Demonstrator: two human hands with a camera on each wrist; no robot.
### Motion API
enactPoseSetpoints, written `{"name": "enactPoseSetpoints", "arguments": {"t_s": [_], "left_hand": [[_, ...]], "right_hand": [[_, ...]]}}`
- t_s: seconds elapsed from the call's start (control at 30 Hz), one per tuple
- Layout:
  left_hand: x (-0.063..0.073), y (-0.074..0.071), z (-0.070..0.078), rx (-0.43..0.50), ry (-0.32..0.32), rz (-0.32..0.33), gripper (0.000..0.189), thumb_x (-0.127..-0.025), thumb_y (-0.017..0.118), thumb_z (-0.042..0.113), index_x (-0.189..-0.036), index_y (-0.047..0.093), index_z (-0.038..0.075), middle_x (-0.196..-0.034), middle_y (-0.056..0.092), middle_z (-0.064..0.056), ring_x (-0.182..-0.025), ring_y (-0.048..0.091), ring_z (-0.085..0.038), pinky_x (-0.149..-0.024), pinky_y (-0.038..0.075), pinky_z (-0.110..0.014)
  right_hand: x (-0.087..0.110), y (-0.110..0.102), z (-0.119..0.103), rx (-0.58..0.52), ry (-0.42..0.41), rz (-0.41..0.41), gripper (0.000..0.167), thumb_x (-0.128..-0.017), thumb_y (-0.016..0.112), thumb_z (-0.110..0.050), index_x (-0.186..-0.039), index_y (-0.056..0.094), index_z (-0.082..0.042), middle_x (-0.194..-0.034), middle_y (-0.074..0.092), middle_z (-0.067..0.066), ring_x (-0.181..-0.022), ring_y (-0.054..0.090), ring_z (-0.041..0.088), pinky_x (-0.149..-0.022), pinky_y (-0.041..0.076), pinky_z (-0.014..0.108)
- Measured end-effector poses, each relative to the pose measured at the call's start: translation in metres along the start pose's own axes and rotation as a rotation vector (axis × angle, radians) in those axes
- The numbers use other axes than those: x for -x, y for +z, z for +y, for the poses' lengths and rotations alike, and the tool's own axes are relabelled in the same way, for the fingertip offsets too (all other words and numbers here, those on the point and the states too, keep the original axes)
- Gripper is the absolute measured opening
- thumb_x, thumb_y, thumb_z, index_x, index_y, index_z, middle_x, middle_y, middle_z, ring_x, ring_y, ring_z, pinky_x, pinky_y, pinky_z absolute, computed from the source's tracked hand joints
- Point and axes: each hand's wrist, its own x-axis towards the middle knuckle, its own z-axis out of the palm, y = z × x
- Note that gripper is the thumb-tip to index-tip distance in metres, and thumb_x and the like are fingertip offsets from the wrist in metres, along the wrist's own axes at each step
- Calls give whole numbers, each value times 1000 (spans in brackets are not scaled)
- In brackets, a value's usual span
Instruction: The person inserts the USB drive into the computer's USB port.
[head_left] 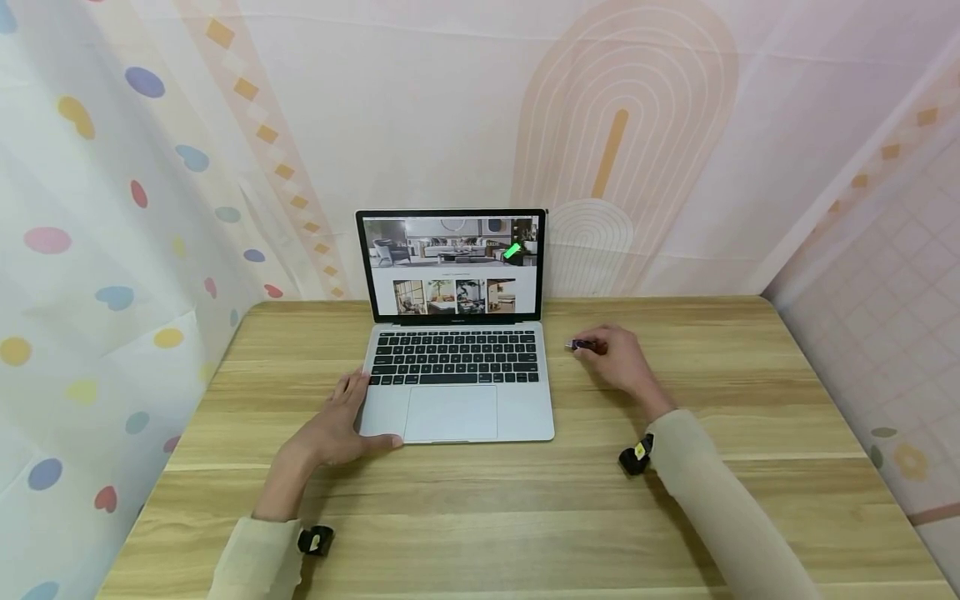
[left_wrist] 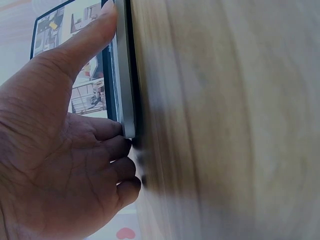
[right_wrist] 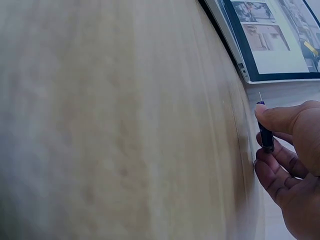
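Note:
An open silver laptop (head_left: pixel 452 412) with black keys stands on the wooden table, its screen (head_left: pixel 453 267) lit with a web page of room pictures. My left hand (head_left: pixel 333 429) rests at its front left corner, thumb along the front edge and fingers against the left side. In the left wrist view the fingertips (left_wrist: pixel 131 189) are right at the laptop's edge, by the tabletop. To the right of the laptop, my right hand (head_left: pixel 617 357) pinches a small dark USB flash drive (right_wrist: pixel 265 132) between thumb and fingers. Its metal plug (head_left: pixel 570 345) points left, towards the laptop's right side, with a gap between.
The wooden table (head_left: pixel 465 517) reaches out on both sides of the laptop. A patterned curtain (head_left: pixel 435 108) hangs close behind the screen, and more cloth (head_left: pixel 97 333) runs along the left. Small black cameras (head_left: pixel 636 457) sit at both wrists.

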Motion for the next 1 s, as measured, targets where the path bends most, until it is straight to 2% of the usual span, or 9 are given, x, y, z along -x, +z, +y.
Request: {"name": "enactPoseSetpoints", "arguments": {"t_s": [1.0], "left_hand": [[0, 1, 0, -4, -1, 5, 133, -76, 79, 69, -163, 9, -4, -171, 5, -25, -158, 3, -49, -123, 20, -67]], "right_hand": [[-11, 17, -11, -38, -21, -11, 23, -94, 74, -13, -115, 77, -4, -112, 72, 16, -97, 67, 29, -86, 59, 43]]}}
